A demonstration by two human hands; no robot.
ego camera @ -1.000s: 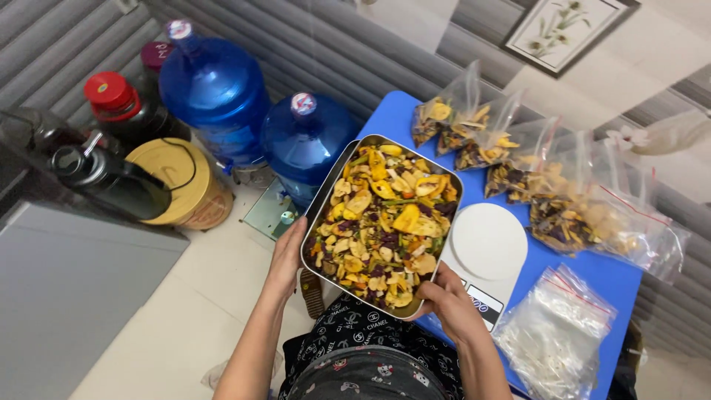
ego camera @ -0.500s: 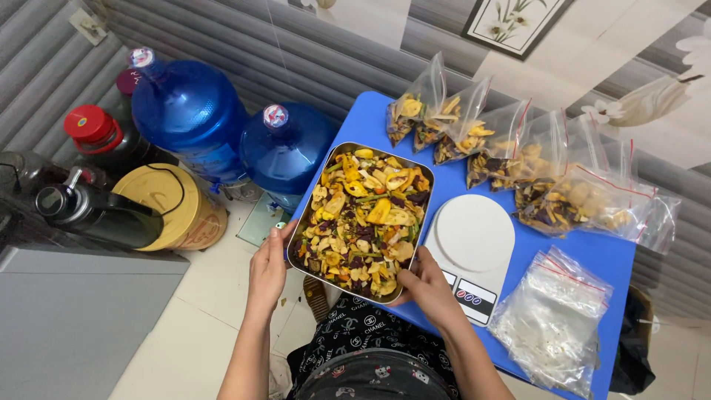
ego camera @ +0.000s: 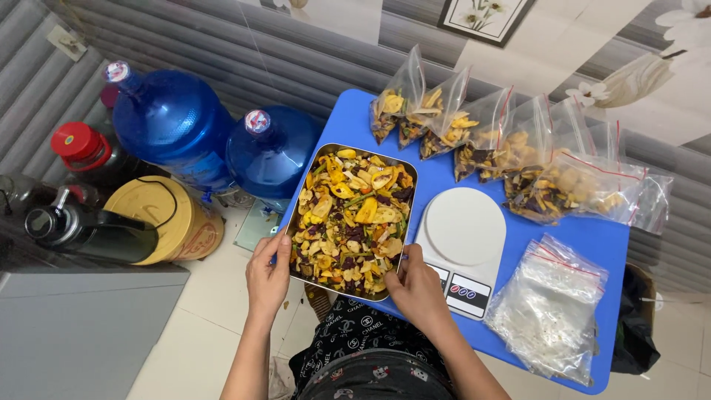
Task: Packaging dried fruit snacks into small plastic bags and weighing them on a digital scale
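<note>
Rectangular steel tray of mixed dried fruit chips (ego camera: 352, 218) sits on the left near part of the blue worktop (ego camera: 585, 244), beside the white round-topped kitchen scale (ego camera: 463, 237). My left hand (ego camera: 268, 275) and right hand (ego camera: 415, 285) clamp fingers on its near corners. Rigid, fairly heavy I judge, loose load; grip the rim and keep it level. A second ago it was lifted and tilted; now down.

Left hand (ego camera: 268, 275) and right hand (ego camera: 415, 285) extended forward, fingers curled
</note>
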